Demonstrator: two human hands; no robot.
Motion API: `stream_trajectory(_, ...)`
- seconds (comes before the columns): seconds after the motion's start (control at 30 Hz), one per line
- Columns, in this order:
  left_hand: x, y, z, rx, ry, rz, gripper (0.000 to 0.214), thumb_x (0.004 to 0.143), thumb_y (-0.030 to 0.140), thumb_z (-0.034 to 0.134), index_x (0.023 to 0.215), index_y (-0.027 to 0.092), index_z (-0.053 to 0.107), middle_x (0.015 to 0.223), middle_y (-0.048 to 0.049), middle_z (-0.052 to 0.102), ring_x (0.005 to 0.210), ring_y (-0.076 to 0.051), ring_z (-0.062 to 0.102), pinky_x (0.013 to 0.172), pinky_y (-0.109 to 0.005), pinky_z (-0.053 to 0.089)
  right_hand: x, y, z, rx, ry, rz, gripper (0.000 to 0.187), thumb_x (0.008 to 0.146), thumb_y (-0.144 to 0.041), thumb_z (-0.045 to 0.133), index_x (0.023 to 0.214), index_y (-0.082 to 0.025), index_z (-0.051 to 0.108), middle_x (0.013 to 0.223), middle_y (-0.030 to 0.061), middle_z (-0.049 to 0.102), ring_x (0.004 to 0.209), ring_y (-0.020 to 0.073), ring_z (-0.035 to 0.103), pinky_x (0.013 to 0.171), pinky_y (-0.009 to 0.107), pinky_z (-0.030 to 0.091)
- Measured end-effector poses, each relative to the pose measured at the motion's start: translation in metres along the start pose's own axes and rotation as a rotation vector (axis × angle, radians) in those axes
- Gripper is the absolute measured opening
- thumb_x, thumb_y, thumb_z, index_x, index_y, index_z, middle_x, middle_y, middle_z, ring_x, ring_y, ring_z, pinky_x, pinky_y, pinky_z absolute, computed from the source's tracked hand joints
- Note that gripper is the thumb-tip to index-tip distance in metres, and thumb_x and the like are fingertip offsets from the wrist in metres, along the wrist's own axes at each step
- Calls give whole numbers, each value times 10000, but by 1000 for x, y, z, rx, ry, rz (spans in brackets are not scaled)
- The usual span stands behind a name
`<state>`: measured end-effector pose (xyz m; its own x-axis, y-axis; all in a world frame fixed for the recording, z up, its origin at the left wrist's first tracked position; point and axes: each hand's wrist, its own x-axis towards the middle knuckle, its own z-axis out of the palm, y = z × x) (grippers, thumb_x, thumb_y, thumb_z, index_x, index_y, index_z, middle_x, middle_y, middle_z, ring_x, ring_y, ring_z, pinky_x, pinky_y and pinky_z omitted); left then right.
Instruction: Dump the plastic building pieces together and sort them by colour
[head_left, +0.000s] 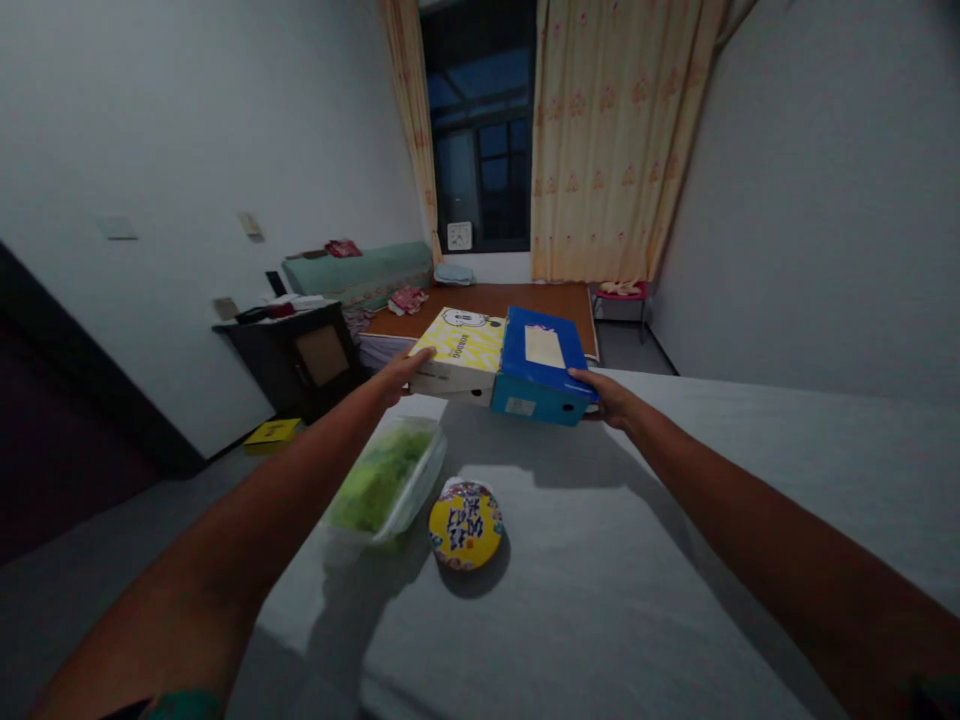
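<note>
My left hand (pixel 405 372) grips the left end of a yellow and white shoe box (pixel 459 345), thumb on top. On the right, my right hand (pixel 604 398) is closed on the right end of a blue shoe box (pixel 544 350), which has a pale panel on its lid. The two boxes press side by side, held up above the white surface with a shadow below them. Nearer to me stands a round instant noodle tub (pixel 466 525) with a yellow printed lid. Left of it is a clear plastic container (pixel 420 470) with something green inside.
The white-covered table (pixel 585 590) stretches out in front of me. Beyond it is a low bed (pixel 525 297) with a brown mat. A dark cabinet (pixel 296 360) stands at the left, a yellow box (pixel 272 436) on the floor near it. A red stool (pixel 622 291) is at the back right.
</note>
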<state>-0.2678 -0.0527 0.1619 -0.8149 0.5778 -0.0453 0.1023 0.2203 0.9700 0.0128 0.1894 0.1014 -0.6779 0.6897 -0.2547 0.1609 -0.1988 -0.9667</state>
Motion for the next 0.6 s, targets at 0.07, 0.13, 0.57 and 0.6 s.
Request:
stream_trajectory(0.07, 11, -11, -36, -11, 50, -1, 632, 633, 564, 767, 1183, 284, 630, 1066, -81, 719, 857, -246, 672, 687, -344, 519, 19, 1, 39, 4, -55, 8, 373, 788, -511, 657, 1083, -284, 626, 1113, 46, 689, 964, 225, 638, 894, 484, 509)
stream_trajectory(0.13, 21, -26, -63, -9, 87, -5, 643, 639, 567, 761, 1199, 278, 630, 1059, -80, 719, 830, -239, 673, 665, -336, 527, 34, 4, 72, -4, -90, 16, 375, 785, -513, 659, 1083, -288, 624, 1101, 45, 687, 973, 226, 635, 897, 488, 503)
stream_trajectory(0.57, 77, -120, -100, 160, 26, -23, 643, 749, 639, 645, 1301, 320, 563, 1223, -98, 682, 998, -286, 685, 733, -414, 576, 76, 35, 144, -101, -23, 13, 459, 828, -461, 636, 1218, -229, 575, 1014, 104, 705, 839, 243, 677, 733, 403, 557)
stream_trajectory(0.6, 81, -120, -100, 191, 32, -5, 646, 758, 641, 636, 1303, 302, 566, 1223, -102, 682, 1021, -296, 679, 760, -422, 573, 78, 36, 147, -105, -8, 2, 491, 831, -467, 630, 1250, -220, 558, 1047, 115, 701, 867, 252, 678, 748, 409, 557)
